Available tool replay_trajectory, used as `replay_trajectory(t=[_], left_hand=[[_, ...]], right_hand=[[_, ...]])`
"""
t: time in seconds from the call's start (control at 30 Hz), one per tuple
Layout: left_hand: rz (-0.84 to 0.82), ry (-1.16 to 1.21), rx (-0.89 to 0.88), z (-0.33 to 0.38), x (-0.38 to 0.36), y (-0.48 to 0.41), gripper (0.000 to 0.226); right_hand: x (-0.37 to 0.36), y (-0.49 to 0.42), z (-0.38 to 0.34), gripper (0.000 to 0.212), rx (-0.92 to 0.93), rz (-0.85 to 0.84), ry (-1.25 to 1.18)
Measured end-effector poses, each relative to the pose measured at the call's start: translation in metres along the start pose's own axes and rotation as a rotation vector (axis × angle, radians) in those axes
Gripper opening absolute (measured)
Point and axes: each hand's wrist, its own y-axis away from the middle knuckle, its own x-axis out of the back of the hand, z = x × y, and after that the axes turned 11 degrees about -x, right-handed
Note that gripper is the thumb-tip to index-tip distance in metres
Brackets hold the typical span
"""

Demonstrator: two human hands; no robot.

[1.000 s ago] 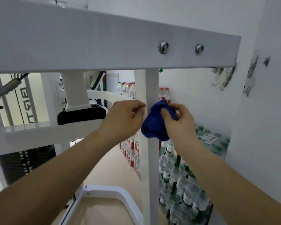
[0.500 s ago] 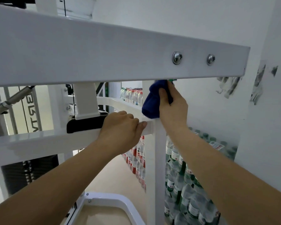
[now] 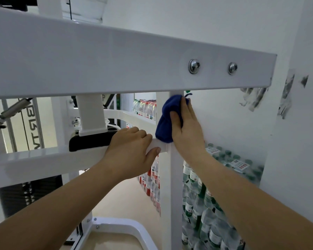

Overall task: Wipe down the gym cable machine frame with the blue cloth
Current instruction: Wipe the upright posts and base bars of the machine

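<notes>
Blue cloth on post under beam; left hand grips rail.

Glossy white-painted metal frame, soft cloth

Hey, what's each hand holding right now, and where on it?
Left hand grips the white crossbar beside the upright post. Right hand presses the blue cloth against that post, fingers straight.
</notes>
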Motion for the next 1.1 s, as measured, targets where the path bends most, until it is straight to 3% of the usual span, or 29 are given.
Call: replay_trajectory(t=[0.13,0.3,0.43,0.6,0.7,0.87,1.0,1.1], left_hand=[[0.019,-0.005,0.009,0.001,0.001,-0.002,0.055],[-0.008,-0.048,-0.01,0.002,0.004,0.0,0.046],[-0.049,-0.03,0.001,0.003,0.008,-0.001,0.044],[0.162,0.267,-0.107,0.037,-0.006,0.033,0.037],[0.25,0.395,-0.016,0.065,-0.039,0.073,0.028],[-0.009,0.583,0.256,0.094,-0.089,0.118,0.025],[-0.095,0.622,0.388,0.111,-0.111,0.134,0.021],[-0.169,0.64,0.502,0.126,-0.13,0.145,0.022]], right_hand=[[-0.009,0.003,0.003,0.063,0.044,0.031,0.018],[-0.032,0.063,0.066,0.061,0.005,-0.032,-0.015],[-0.024,0.047,0.055,0.062,-0.051,-0.041,-0.099],[-0.031,0.055,0.067,0.063,-0.025,-0.012,-0.083],[-0.047,0.108,0.113,0.065,-0.068,-0.07,-0.012],[-0.046,0.13,0.14,0.07,-0.213,-0.179,-0.043],[-0.051,0.108,0.126,0.07,-0.145,-0.093,-0.064],[-0.065,0.137,0.153,0.07,-0.133,-0.075,0.047]])
